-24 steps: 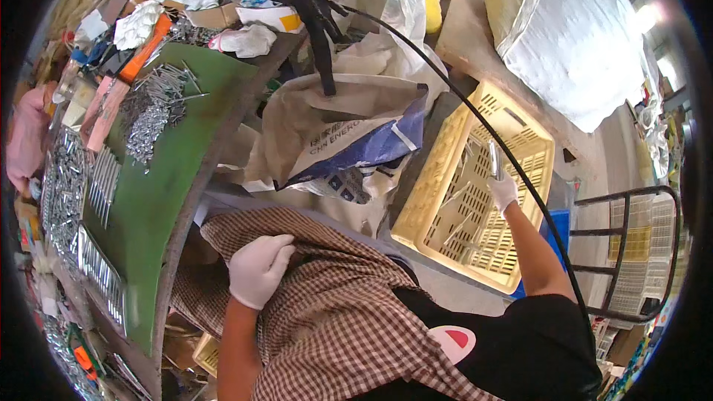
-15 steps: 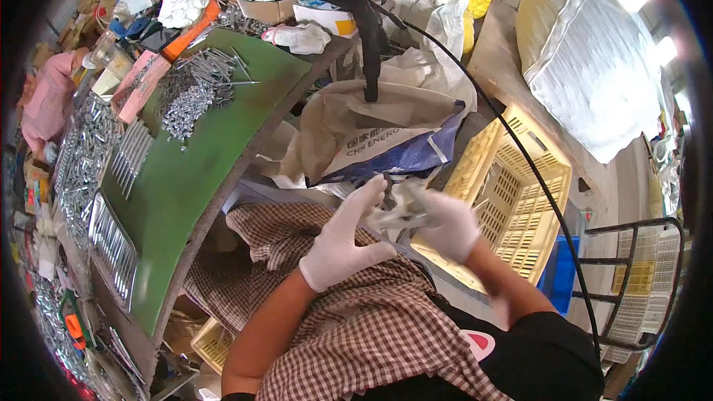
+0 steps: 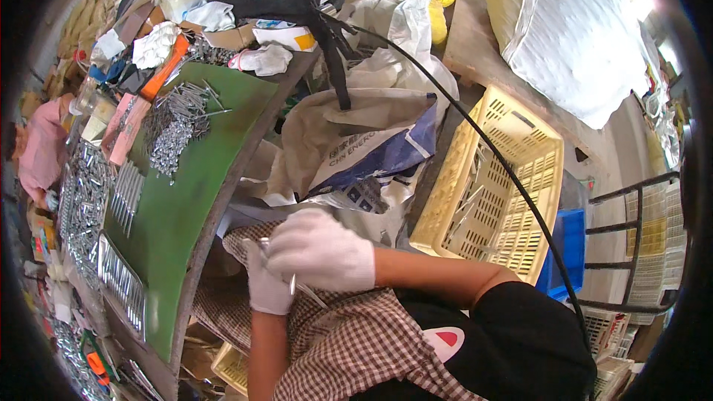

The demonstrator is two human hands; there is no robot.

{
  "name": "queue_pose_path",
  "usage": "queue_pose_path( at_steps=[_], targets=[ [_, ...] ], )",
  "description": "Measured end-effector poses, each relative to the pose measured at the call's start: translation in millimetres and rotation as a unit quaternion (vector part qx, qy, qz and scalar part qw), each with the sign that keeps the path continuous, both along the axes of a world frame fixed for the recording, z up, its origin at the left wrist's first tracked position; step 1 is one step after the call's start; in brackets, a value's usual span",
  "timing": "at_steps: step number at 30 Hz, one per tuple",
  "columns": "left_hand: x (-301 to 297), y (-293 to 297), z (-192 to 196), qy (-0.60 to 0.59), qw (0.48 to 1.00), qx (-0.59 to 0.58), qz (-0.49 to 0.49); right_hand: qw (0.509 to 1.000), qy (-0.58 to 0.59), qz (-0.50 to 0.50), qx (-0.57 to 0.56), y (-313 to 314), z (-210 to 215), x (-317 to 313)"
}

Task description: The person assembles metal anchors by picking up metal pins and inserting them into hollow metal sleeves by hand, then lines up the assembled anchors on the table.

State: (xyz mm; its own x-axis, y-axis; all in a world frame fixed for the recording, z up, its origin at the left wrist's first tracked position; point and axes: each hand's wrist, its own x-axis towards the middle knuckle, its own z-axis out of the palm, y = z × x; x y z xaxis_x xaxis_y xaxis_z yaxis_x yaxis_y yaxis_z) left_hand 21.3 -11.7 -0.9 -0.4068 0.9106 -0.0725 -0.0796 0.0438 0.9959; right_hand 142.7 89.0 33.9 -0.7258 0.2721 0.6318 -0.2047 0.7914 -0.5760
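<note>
Both my hands wear white gloves and meet over my lap, on a brown checked cloth (image 3: 349, 349). My right hand (image 3: 321, 249) lies across the top with its fingers curled over thin metal pins (image 3: 294, 283). My left hand (image 3: 266, 289) sits just under it and grips the same small bunch from below. One pin sticks out toward the lower right. The hands are close to the edge of the green table (image 3: 186, 215).
Heaps and neat rows of metal pins (image 3: 171, 134) cover the green table at left. A yellow slatted crate (image 3: 512, 148) holding a few pins stands at right, crossed by a black cable (image 3: 512, 178). Sacks and bags (image 3: 356, 126) lie ahead. A blue bin (image 3: 568, 245) is beside the crate.
My right hand came back from the yellow crate with a pin and joined the left hand. Both hands then moved left and down onto my lap.
</note>
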Motion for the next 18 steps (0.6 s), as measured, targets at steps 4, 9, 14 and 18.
queue_pose_path(
  at_steps=[4, 9, 14, 18],
  targets=[
    [-9, 1, -28, -0.381, 0.918, -0.027, 0.109, 0.992, -0.041, 0.030, 0.118, -15, -13, 9],
    [-24, 3, -21, -0.503, 0.864, 0.020, 0.009, 0.979, -0.050, -0.194, 0.038, 18, -47, 97],
    [-11, 3, -18, -0.403, 0.913, -0.043, -0.048, 0.725, 0.125, -0.674, -0.068, 109, -111, 228],
    [10, 8, -28, -0.386, 0.909, -0.131, -0.092, 0.539, -0.105, -0.792, -0.266, 174, -216, 325]
  ],
)
